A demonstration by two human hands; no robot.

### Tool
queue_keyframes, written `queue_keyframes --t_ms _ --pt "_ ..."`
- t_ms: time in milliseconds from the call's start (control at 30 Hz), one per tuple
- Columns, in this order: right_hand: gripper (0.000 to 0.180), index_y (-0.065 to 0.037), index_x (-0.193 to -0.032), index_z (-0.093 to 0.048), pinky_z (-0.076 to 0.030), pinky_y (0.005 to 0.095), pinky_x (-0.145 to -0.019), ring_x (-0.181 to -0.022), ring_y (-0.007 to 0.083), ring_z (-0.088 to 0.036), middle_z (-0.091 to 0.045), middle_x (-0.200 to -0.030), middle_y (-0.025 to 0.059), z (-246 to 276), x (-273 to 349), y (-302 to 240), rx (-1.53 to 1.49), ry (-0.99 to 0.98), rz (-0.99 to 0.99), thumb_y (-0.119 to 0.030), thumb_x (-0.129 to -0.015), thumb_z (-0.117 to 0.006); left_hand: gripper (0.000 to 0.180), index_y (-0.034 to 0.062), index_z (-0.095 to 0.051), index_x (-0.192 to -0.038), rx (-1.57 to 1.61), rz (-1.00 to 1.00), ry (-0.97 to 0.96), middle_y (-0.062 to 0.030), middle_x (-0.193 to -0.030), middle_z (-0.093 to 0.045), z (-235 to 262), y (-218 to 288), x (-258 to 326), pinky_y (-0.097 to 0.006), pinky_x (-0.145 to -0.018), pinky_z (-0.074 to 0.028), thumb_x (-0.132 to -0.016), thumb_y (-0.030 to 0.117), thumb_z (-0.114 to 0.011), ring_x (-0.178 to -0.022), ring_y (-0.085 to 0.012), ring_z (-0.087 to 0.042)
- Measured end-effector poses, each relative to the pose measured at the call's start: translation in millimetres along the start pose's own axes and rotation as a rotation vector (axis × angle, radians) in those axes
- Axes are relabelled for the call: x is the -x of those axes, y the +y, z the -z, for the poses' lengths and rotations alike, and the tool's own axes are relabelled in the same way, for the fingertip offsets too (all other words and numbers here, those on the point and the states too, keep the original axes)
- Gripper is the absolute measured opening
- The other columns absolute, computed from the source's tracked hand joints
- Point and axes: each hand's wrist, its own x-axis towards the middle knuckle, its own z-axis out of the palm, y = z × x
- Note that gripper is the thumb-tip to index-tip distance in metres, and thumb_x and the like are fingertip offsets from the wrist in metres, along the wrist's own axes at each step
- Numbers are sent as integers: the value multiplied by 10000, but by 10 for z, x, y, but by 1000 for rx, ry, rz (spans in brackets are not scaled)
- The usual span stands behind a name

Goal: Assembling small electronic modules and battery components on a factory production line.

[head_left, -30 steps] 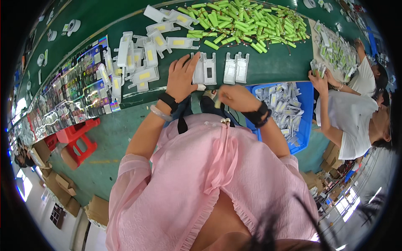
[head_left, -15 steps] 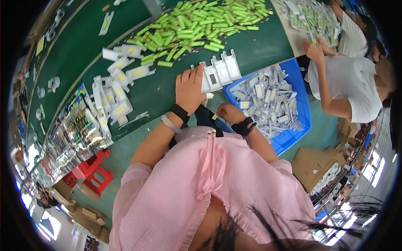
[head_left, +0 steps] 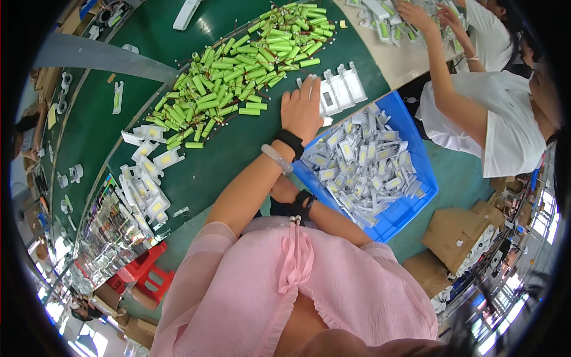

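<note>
My left hand (head_left: 301, 113) lies over the left end of a row of white plastic housings (head_left: 338, 94) at the table's near edge, its fingers stretched forward and touching the end piece. One housing in the row has a dark rectangular patch. A small pale piece (head_left: 327, 121) sits by the row's near edge. My right hand (head_left: 284, 190) is low in front of my body, partly behind my left forearm; its fingers are hidden. Beyond the left hand spreads a heap of green cylindrical battery cells (head_left: 238, 71) with thin dark and red wires.
A blue bin (head_left: 425, 190) full of white pieces with yellow patches stands to the right. Similar white housings (head_left: 146, 184) lie piled on the green table (head_left: 232, 143) at left. A co-worker (head_left: 470, 107) sits at right, hands over more pieces. A red stool (head_left: 156, 282) stands lower left.
The view has shifted, with the table contents displaced in the picture. My left hand stays at the row's left end. My right hand has moved left, behind my left forearm.
</note>
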Motion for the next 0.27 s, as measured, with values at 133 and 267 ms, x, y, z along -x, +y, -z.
queue_keyframes --t_ms 133,267 --pt "382 -32 -1262 -552 -506 486 -845 -933 364 -661 -686 -1026 204 -254 -172 156 -93 191 191 -165 -904 -550 768 69 -465 -1420 115 -57 69 -141 -1499 -423 196 -116 71 -433 -1008 -349 -726 189 -770 -1196 -286 -524" --pt "455 -107 -1274 -584 -500 432 -968 -1081 237 -659 -671 -1161 185 -279 -673 136 -504 -468 -589 -359 -900 -645 593 68 -527 -1365 252 -4 -14 -120 -1417 -521 687 -559 784 -412 -954 -417 -806 152 -705 -1009 -262 -625"
